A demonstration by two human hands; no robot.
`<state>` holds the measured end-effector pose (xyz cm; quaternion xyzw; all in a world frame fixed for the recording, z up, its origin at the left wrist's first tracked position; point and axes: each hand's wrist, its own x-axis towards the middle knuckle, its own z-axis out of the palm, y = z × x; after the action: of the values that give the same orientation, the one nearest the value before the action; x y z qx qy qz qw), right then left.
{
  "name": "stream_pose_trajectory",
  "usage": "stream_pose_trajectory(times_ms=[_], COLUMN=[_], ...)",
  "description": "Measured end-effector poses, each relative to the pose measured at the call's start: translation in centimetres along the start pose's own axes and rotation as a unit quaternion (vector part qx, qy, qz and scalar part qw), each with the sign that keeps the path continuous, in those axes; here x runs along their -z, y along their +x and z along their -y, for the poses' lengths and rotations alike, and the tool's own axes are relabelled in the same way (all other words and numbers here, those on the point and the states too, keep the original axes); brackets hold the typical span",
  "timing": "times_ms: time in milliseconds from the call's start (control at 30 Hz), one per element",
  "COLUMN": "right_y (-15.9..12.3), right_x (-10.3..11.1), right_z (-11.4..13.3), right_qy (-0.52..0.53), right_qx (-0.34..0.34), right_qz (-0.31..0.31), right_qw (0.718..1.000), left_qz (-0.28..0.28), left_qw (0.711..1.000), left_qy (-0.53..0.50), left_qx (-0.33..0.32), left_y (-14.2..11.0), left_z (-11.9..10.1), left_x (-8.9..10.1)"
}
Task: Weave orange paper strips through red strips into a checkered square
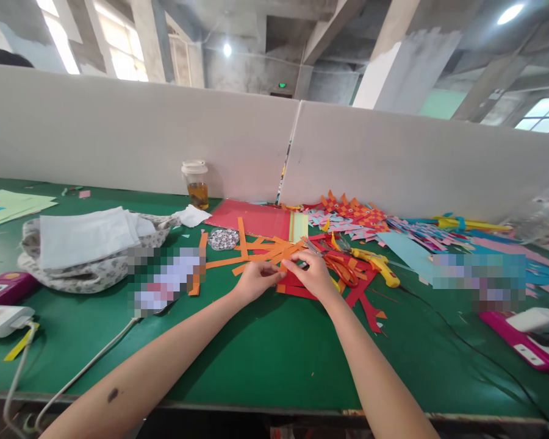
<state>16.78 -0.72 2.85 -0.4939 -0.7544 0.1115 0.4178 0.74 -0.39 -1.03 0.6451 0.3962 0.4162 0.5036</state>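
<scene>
My left hand (pixel 260 281) and my right hand (pixel 310 273) meet over the table, fingertips almost touching. Both pinch a small orange paper strip (pixel 284 267), mostly covered by the fingers. Red paper strips (pixel 302 291) lie just under and beside the hands. Beyond them spreads a loose heap of orange paper strips (pixel 265 250). Right of my right hand are scissors with orange handles (pixel 343 268) and a yellow glue gun (pixel 379 263). A clear pack of small black-and-white pieces, apparently googly eyes (pixel 224 239), lies left of the heap.
A red folder (pixel 251 218) lies behind the strips. Woven orange-red paper pieces (pixel 354 210) are piled at the back right. A lidded cup (pixel 196 186) stands by the white partition (pixel 141 128). Left are a cloth bundle (pixel 96 244) and a cable (pixel 91 366); right, a power strip (pixel 526 344).
</scene>
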Motion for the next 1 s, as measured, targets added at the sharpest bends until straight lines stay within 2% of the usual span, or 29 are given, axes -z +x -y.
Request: stream_pose_trajectory(times_ms=[333,533,1000], right_y=[-0.2,-0.2,-0.1], right_x=[0.1,0.2,0.0], right_z=[0.2,-0.2,-0.2], right_qy=[0.014,-0.038,-0.046], right_qx=[-0.003,0.005,0.047], right_qz=[0.008,0.040,-0.017], right_qw=[1.000,0.998,0.998], left_qz=[-0.003,-0.015,-0.044], left_qw=[0.999,0.998,0.990], left_qy=[-0.032,-0.053,-0.133], left_qx=[0.003,-0.005,0.023], left_y=[0.1,0.6,0.5], left_z=[0.1,1.1,0.4], left_x=[0.0,0.1,-0.1])
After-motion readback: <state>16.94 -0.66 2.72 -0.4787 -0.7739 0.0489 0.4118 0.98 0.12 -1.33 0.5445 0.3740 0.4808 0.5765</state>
